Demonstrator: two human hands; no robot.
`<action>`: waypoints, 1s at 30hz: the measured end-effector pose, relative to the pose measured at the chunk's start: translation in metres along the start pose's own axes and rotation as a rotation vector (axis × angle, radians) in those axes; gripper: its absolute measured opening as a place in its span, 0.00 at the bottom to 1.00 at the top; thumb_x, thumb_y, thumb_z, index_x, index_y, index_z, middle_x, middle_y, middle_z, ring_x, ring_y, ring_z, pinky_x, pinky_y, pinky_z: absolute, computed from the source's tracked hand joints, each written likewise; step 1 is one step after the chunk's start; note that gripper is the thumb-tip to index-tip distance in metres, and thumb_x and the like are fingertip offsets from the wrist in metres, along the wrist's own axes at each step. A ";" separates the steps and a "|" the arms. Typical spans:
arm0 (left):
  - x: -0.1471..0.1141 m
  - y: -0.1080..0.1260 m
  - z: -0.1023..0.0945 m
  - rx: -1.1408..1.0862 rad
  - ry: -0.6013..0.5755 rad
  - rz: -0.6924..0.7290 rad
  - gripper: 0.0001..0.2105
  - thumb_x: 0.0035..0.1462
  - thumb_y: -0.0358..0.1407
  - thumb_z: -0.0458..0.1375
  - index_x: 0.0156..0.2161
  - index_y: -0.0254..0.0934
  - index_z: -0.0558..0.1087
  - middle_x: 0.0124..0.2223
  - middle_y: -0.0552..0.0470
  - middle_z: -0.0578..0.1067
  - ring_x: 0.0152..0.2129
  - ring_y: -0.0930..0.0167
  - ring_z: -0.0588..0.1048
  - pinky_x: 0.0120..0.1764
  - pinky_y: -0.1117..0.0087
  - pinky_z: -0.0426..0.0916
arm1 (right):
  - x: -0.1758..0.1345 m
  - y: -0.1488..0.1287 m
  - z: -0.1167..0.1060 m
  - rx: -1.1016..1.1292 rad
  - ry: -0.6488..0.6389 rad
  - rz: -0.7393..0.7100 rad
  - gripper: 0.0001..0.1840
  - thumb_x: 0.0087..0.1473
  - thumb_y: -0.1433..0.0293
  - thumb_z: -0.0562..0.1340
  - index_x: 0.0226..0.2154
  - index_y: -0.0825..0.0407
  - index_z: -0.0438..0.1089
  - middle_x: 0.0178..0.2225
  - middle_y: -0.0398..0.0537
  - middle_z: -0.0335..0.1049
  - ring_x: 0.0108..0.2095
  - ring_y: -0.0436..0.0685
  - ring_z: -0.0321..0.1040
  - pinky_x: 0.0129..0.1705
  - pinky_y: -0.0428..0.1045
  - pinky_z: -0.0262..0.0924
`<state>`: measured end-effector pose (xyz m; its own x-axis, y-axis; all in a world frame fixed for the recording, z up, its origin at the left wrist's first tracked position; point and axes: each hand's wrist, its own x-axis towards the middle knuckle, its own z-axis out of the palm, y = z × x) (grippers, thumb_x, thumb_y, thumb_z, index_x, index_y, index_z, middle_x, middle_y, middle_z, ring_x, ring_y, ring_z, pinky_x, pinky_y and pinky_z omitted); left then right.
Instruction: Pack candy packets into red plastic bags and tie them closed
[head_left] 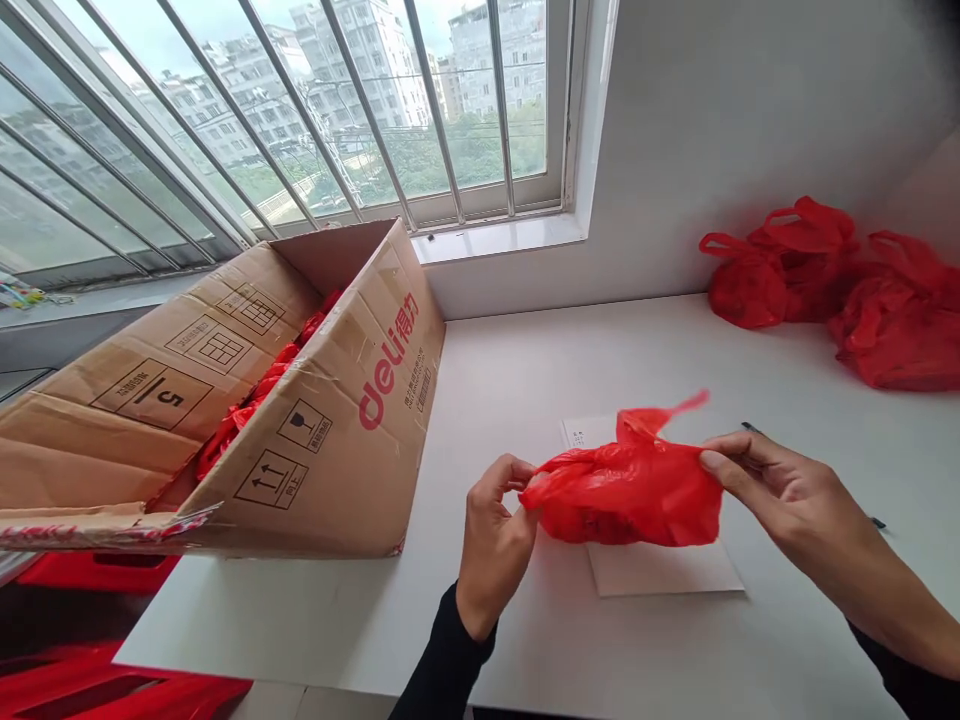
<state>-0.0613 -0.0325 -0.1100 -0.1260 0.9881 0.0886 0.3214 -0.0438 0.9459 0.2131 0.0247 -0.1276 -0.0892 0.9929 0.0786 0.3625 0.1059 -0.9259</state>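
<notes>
A red plastic bag (630, 495) is stretched between my two hands above the white table (525, 380). My left hand (499, 535) pinches its left end, while the fingers of my right hand (780, 490) grip its right edge. The bag bulges with something inside that I cannot make out, and a loose handle sticks up at its top. Beneath it lies a white paper pad (667, 570), partly covered by the bag, with small handwriting at its upper left corner.
At left stands an open cardboard box (360, 440) holding several red bags (270, 385). More filled red bags (795, 265) sit against the wall at the back right. A dark pen (752, 428) lies partly behind my right hand. A barred window (420, 110) is behind the box.
</notes>
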 end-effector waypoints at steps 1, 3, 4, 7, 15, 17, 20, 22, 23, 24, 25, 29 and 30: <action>0.000 0.000 -0.001 -0.006 0.001 0.003 0.04 0.65 0.35 0.57 0.37 0.39 0.72 0.37 0.52 0.76 0.36 0.70 0.73 0.45 0.66 0.68 | 0.001 0.002 -0.001 -0.031 -0.022 0.005 0.16 0.59 0.49 0.65 0.41 0.41 0.76 0.39 0.46 0.77 0.40 0.65 0.73 0.38 0.55 0.67; 0.000 0.002 0.001 -0.021 -0.030 0.019 0.09 0.61 0.33 0.61 0.46 0.40 0.73 0.46 0.50 0.77 0.44 0.67 0.74 0.50 0.65 0.68 | 0.001 -0.002 0.001 -0.079 -0.144 0.056 0.21 0.61 0.47 0.63 0.51 0.39 0.72 0.46 0.45 0.76 0.47 0.65 0.71 0.45 0.55 0.67; 0.000 0.004 0.003 -0.026 -0.050 0.025 0.15 0.58 0.32 0.63 0.51 0.42 0.73 0.50 0.49 0.76 0.47 0.66 0.74 0.50 0.65 0.69 | 0.000 -0.007 0.004 -0.069 -0.187 0.075 0.22 0.61 0.47 0.63 0.53 0.39 0.70 0.48 0.44 0.75 0.49 0.65 0.70 0.47 0.55 0.66; 0.001 0.012 0.008 -0.038 -0.078 0.016 0.14 0.57 0.33 0.65 0.49 0.42 0.76 0.46 0.50 0.77 0.43 0.66 0.75 0.44 0.67 0.70 | -0.003 -0.024 0.015 -0.026 -0.257 0.094 0.19 0.63 0.47 0.63 0.48 0.40 0.71 0.44 0.42 0.74 0.45 0.61 0.70 0.47 0.54 0.64; 0.003 -0.001 -0.013 -0.117 0.133 -0.117 0.12 0.67 0.46 0.57 0.46 0.40 0.74 0.43 0.50 0.79 0.41 0.68 0.77 0.41 0.69 0.70 | -0.004 -0.018 0.005 0.152 0.060 0.039 0.13 0.64 0.53 0.65 0.42 0.44 0.71 0.39 0.42 0.69 0.41 0.55 0.67 0.43 0.48 0.62; 0.003 -0.002 -0.013 -0.137 0.141 -0.117 0.12 0.67 0.46 0.57 0.49 0.42 0.73 0.47 0.50 0.78 0.44 0.68 0.77 0.43 0.70 0.71 | -0.006 -0.018 0.006 0.199 0.067 0.032 0.13 0.63 0.55 0.66 0.46 0.43 0.70 0.41 0.42 0.68 0.43 0.55 0.67 0.44 0.47 0.63; 0.003 0.008 -0.005 -0.070 0.102 -0.042 0.16 0.64 0.45 0.62 0.55 0.46 0.70 0.53 0.52 0.76 0.50 0.69 0.75 0.50 0.71 0.70 | -0.008 -0.024 0.009 0.184 -0.001 0.004 0.22 0.63 0.55 0.66 0.57 0.37 0.66 0.46 0.42 0.68 0.47 0.57 0.67 0.49 0.50 0.63; 0.004 0.017 -0.001 -0.014 0.077 -0.008 0.14 0.62 0.45 0.64 0.50 0.46 0.74 0.48 0.55 0.78 0.44 0.71 0.76 0.46 0.73 0.70 | -0.008 -0.028 0.011 0.131 -0.073 -0.025 0.21 0.63 0.55 0.66 0.57 0.37 0.68 0.46 0.42 0.68 0.47 0.57 0.67 0.51 0.52 0.62; 0.005 0.021 0.000 -0.009 0.092 -0.010 0.11 0.62 0.45 0.64 0.46 0.44 0.75 0.43 0.56 0.79 0.39 0.72 0.77 0.42 0.74 0.70 | -0.007 -0.029 0.010 0.105 -0.085 -0.044 0.17 0.63 0.55 0.66 0.53 0.39 0.70 0.44 0.42 0.69 0.46 0.57 0.68 0.50 0.52 0.62; 0.006 0.023 0.000 -0.022 0.125 -0.020 0.09 0.62 0.45 0.64 0.42 0.43 0.76 0.39 0.56 0.79 0.36 0.73 0.76 0.40 0.74 0.70 | -0.006 -0.030 0.010 0.090 -0.074 -0.058 0.13 0.64 0.55 0.66 0.48 0.41 0.73 0.42 0.42 0.70 0.44 0.57 0.68 0.49 0.51 0.62; 0.007 0.024 -0.001 -0.044 0.166 -0.036 0.10 0.62 0.46 0.64 0.39 0.42 0.77 0.36 0.56 0.79 0.34 0.73 0.76 0.38 0.74 0.70 | -0.006 -0.030 0.008 0.091 -0.041 -0.066 0.11 0.64 0.56 0.65 0.44 0.42 0.73 0.41 0.42 0.70 0.42 0.56 0.68 0.47 0.51 0.62; 0.010 0.022 -0.008 -0.142 0.303 -0.079 0.12 0.63 0.47 0.63 0.42 0.42 0.78 0.40 0.55 0.80 0.37 0.72 0.76 0.40 0.74 0.70 | -0.006 -0.026 0.005 0.127 0.129 -0.057 0.10 0.66 0.57 0.63 0.45 0.44 0.71 0.43 0.44 0.71 0.45 0.58 0.70 0.48 0.53 0.65; 0.010 0.022 -0.008 -0.154 0.302 -0.081 0.12 0.63 0.48 0.62 0.42 0.42 0.79 0.40 0.55 0.80 0.37 0.72 0.76 0.40 0.75 0.70 | -0.007 -0.028 0.006 0.111 0.160 -0.075 0.10 0.66 0.59 0.63 0.47 0.43 0.70 0.45 0.45 0.71 0.47 0.60 0.70 0.50 0.54 0.65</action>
<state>-0.0634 -0.0245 -0.0853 -0.4250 0.9018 0.0783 0.1563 -0.0121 0.9876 0.1981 0.0140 -0.1049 0.0398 0.9793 0.1983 0.2551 0.1819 -0.9497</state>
